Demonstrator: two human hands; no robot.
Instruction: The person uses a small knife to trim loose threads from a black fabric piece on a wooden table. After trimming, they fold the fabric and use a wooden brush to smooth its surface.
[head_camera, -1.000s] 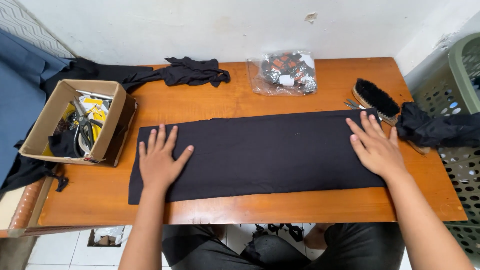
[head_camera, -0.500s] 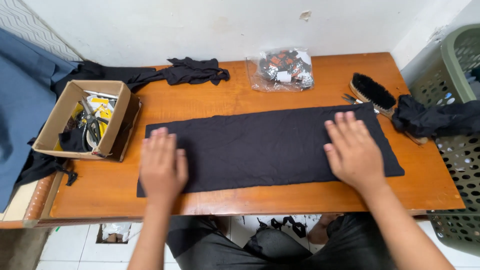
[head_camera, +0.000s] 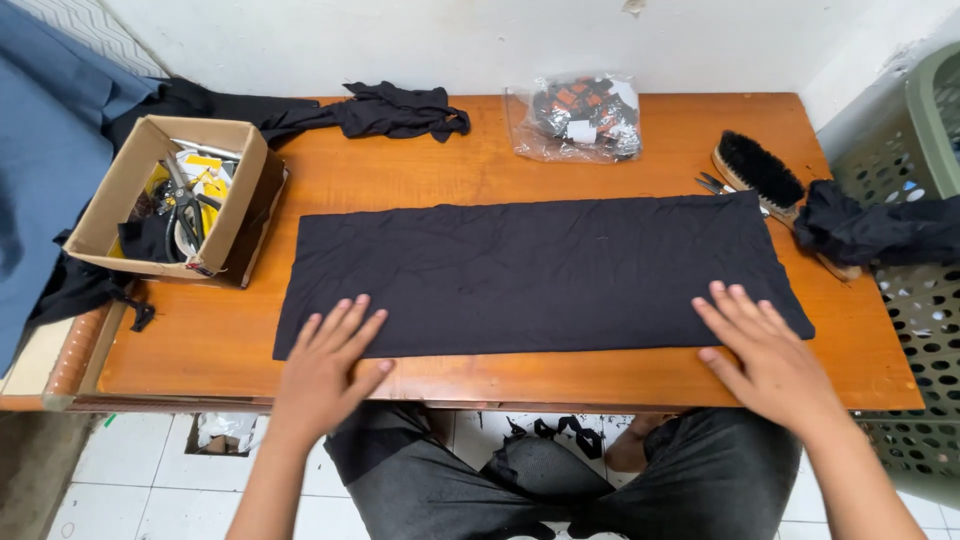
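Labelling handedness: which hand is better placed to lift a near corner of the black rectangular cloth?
Left, probably. The left hand lies on the black rectangular cloth at its near-left corner; the right hand sits inboard of its corner.

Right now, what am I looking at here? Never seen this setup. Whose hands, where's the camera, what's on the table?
There is no machine: a person works bare-handed, and the single picture comes from a camera on their head, looking down. The left hand and right hand lie flat and open on the near edge of a long black cloth spread on a wooden table. Nothing is gripped. Around it: a cardboard box of tools at left, a crumpled black garment, a clear plastic bag of small items, a brush, and a green basket at right.
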